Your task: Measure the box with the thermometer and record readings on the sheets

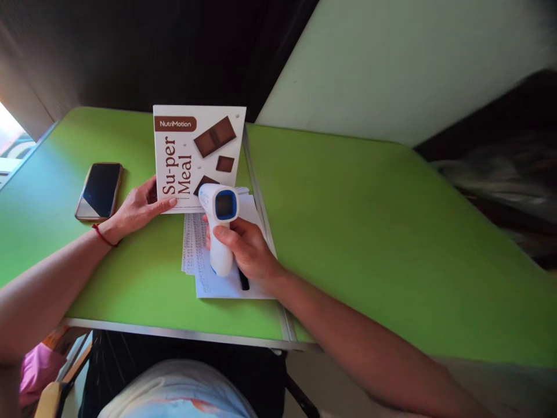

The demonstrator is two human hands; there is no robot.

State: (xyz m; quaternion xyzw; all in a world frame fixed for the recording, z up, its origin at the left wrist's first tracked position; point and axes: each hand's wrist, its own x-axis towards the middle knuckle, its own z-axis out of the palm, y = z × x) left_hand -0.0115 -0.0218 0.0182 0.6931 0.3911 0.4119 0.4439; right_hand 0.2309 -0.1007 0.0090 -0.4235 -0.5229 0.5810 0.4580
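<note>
My left hand [141, 207] grips the lower left corner of a white box [174, 157] printed "NutriMotion Su-per Meal" with chocolate pieces, its thumb on the front and the other fingers hidden behind. The box is held up, its printed face toward me. In my right hand [243, 244] is a white infrared thermometer [221, 249] with a blue-rimmed dark screen facing me. The thermometer's head overlaps the lower right part of the box; whether they touch I cannot tell. Beneath the right hand lie printed sheets of paper [213, 288] and a black pen-like object [243, 281], partly covered.
A smartphone [100, 190] in an orange-brown case lies to the left of the left hand. The green folding table [369, 232] has a metal seam running down between its halves. A dark panel and a pale wall stand behind it.
</note>
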